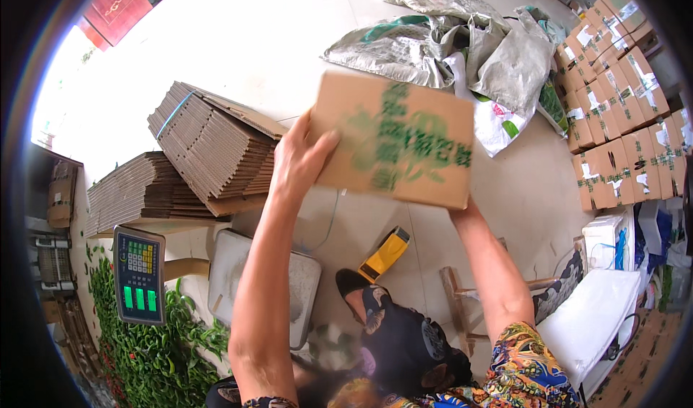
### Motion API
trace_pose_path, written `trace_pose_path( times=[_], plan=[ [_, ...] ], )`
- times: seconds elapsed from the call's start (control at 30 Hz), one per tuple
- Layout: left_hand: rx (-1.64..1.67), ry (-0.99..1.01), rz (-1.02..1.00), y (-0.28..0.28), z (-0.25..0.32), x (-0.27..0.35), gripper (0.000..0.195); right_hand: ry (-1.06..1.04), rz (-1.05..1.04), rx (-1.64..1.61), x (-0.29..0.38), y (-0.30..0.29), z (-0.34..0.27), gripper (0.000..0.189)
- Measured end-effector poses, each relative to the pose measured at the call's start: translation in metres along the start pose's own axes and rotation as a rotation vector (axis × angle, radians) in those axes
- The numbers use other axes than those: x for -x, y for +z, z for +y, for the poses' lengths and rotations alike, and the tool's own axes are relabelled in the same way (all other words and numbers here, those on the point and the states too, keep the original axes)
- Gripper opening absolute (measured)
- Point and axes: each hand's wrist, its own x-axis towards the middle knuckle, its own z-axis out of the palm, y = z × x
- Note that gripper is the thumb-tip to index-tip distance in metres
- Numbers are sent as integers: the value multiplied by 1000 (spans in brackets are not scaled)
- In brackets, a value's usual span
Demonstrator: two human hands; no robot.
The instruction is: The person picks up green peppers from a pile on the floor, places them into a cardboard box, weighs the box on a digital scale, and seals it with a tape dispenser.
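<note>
A closed cardboard box (352, 161) with green printing is held up in front of me, tilted a little. My left hand (303, 151) grips its left side, thumb lying on the printed face. At the lower right corner my right hand (464, 213) supports the box; its fingers are hidden behind the cardboard. Below the box, a yellow tape dispenser or similar yellow tool (385, 253) lies on the tiled floor beside my foot. The metal platform of a weighing scale (298, 289) is partly covered by my left forearm.
Flattened cardboard stacks (211, 137) lie at left. The scale's lit display (139, 278) stands over a heap of green peppers (168, 348). Woven sacks (400, 50) are piled ahead. Taped boxes (612, 104) form a wall at right, near a wooden stool (455, 299) and white foam sheets (590, 316).
</note>
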Motion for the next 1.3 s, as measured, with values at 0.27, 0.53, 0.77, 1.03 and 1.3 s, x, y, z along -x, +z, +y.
trace_pose_path(
  times=[0.27,0.53,0.77,1.03,1.3],
  plan=[
    [363,-109,-244,101,-73,-98,63,-84,276,-17,-61,-78,-54,51],
    [420,-120,-200,130,-82,-133,75,-112,302,12,-71,-76,-40,50],
    [484,-272,-333,117,-89,-131,94,-130,392,32,-69,-68,-37,49],
    [229,-110,-429,111,-109,-117,103,-97,423,83,-70,-67,-37,50],
    [227,77,-264,133,-137,-90,75,-69,379,-5,-83,-101,-57,46]
  ],
)
